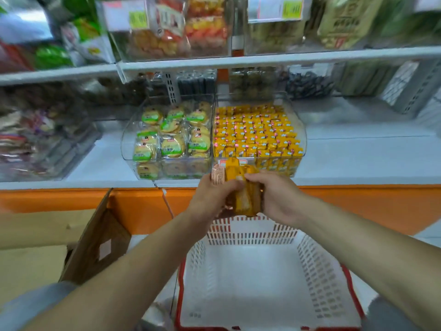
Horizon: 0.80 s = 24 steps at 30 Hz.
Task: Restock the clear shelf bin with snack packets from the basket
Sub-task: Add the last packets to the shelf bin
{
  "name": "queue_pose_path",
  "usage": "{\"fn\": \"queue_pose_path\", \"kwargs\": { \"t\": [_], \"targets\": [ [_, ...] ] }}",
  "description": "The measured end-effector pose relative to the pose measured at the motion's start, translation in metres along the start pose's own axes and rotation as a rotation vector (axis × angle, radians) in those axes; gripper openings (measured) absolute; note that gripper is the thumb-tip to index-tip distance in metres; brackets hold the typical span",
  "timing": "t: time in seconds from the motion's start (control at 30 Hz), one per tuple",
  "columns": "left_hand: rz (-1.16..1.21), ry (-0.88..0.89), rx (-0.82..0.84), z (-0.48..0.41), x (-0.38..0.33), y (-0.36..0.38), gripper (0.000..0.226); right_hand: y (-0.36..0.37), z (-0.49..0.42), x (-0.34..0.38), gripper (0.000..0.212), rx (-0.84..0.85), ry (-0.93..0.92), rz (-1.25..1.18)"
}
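Note:
A bunch of yellow snack packets [241,187] is held between both hands, just in front of and below the clear shelf bin [301,130]. That bin holds rows of the same yellow packets [255,132], packed upright. My left hand [212,194] grips the bunch from the left, and my right hand [276,197] grips it from the right. Below my hands stands the white plastic basket [317,266] with a red rim; the part of its inside that I see holds nothing.
A second clear bin [128,144] with green-labelled round cakes stands to the left of the yellow one. An open cardboard box [100,237] sits at the lower left. An upper shelf [238,60] with bagged snacks overhangs the bins. The shelf front is orange.

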State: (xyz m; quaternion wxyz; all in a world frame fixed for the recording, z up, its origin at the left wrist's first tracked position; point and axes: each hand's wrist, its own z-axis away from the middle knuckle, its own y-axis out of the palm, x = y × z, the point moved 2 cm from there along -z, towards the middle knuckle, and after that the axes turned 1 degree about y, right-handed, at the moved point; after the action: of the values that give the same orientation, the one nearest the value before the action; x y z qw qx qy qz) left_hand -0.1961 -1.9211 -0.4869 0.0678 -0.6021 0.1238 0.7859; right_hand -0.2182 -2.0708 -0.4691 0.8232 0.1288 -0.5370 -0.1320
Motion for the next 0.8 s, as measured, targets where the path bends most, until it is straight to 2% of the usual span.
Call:
{"fn": "queue_pose_path", "kwargs": {
  "t": [0.07,0.23,0.47,0.57,0.8],
  "targets": [
    [0.012,0.038,0.003,0.003,-0.013,0.000,0.021,0.001,0.004,0.012,0.028,0.046,-0.044,0.079],
    [-0.058,0.131,-0.003,-0.001,-0.034,0.006,0.057,-0.001,-0.006,0.021,0.020,-0.009,-0.170,0.175],
    [-0.025,0.114,-0.049,-0.033,-0.046,-0.002,0.036,-0.026,-0.035,0.040,0.026,0.031,-0.142,-0.035],
    [-0.016,0.104,-0.035,-0.039,-0.047,-0.003,0.044,-0.036,-0.044,0.047,0.038,0.019,-0.088,-0.094],
    [-0.016,0.069,-0.012,-0.046,-0.041,-0.006,0.061,-0.041,-0.048,0.063,0.041,0.076,-0.060,-0.149]
  ]
}}
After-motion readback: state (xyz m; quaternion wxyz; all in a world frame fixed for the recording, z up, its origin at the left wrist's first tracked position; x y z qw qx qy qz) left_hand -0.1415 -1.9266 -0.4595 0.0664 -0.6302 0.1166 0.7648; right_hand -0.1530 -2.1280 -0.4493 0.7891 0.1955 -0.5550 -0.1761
